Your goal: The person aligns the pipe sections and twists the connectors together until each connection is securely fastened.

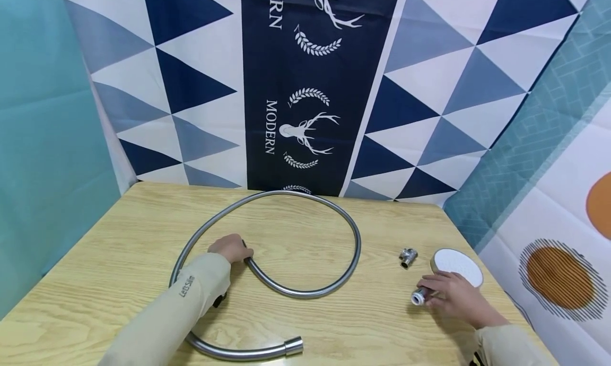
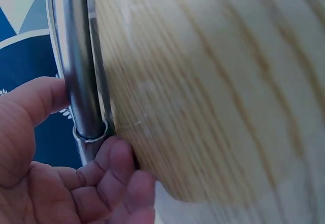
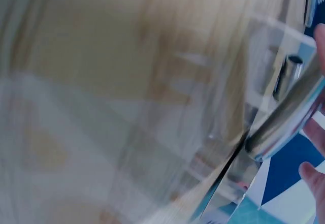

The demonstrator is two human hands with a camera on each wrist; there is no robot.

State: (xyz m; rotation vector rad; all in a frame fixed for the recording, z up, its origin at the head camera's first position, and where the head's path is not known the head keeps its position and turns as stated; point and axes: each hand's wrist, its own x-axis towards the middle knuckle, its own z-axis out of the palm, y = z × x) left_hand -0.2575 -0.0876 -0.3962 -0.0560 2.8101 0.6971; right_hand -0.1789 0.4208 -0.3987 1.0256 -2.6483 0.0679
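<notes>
A grey metal shower hose [image 1: 355,238] lies looped on the table. My left hand [image 1: 231,248] pinches its inner end near the middle of the loop, and in the left wrist view the thumb and fingers sit on either side of the hose's metal end fitting [image 2: 91,145]. The other end, a wider metal collar [image 1: 293,346], points right near the front edge. At the right, my right hand [image 1: 453,297] grips the handle of a shower head [image 1: 459,265], its round white face turned up. The handle's white threaded end [image 1: 417,298] sticks out to the left of the fingers.
A small chrome tee fitting [image 1: 408,257] stands on the wooden table [image 1: 382,323] just left of the shower head. Patterned cloth [image 1: 305,90] hangs behind the table's far edge, with more cloth at both sides.
</notes>
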